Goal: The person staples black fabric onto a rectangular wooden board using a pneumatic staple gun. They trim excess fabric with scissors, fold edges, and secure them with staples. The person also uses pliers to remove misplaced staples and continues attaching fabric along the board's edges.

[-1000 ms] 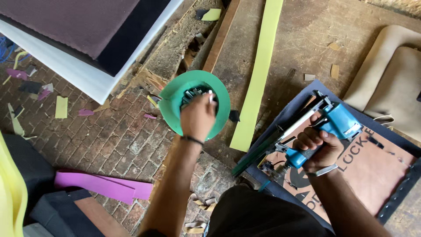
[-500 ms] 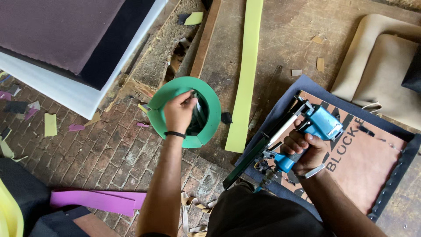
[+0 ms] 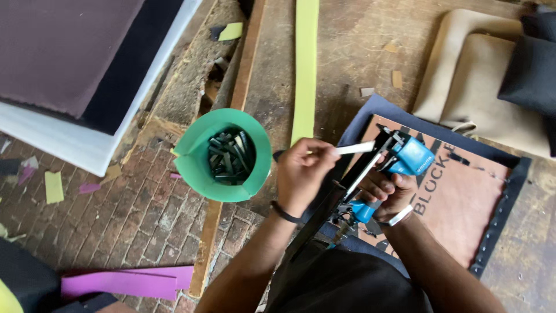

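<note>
Workshop floor of brick and worn wood planks, scraps scattered. Lower centre right, a blue staple gun (image 3: 405,159) is gripped by the right hand (image 3: 385,191), fingers wrapped around its handle. A pale strip of staples (image 3: 354,149) is pinched in the left hand (image 3: 304,174) fingertips, held at the gun's top, not yet seated; loading is judged unfinished. Left of centre, a green bowl (image 3: 260,156) of dark clips is seen. Farther up, a yellow strip (image 3: 306,64) lies.

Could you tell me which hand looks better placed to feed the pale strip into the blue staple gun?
Left. The left hand already pinches the pale strip, its tip beside the blue staple gun; the right hand is wrapped around the gun's grip.
</note>
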